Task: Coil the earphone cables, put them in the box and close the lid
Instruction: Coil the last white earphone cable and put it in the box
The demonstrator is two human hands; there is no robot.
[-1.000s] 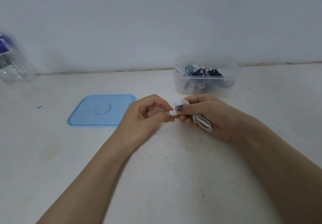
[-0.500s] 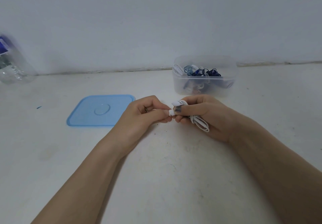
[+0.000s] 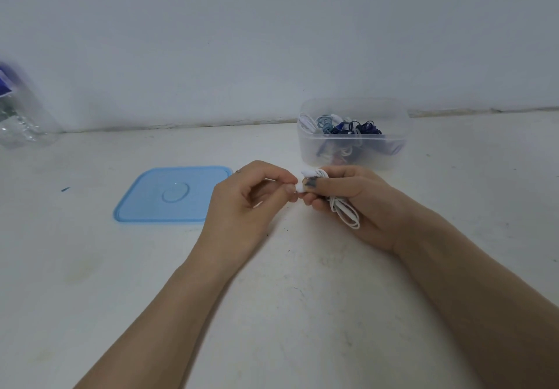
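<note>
Blue lid (image 3: 172,193) lies flat on the surface, left of both hands. Left hand (image 3: 245,207) pinches the white cable's end; right hand (image 3: 360,204) grips the coiled earphone cable (image 3: 344,211). Clear box (image 3: 352,134) sits just beyond, nearer the right hand.

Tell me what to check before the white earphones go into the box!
1. Cable coiled: white earphone cable looks bundled in loops in the right hand. Ok.
2. Loose end secured: left hand pinches a white end at the bundle; whether it is tucked, cannot tell.
3. Box open: clear box has no lid on. Ok.
4. Room in the box: other cables already inside, space above them. Ok.
5. Lid within reach: blue lid lies flat on the table beside the left hand. Ok.
</note>
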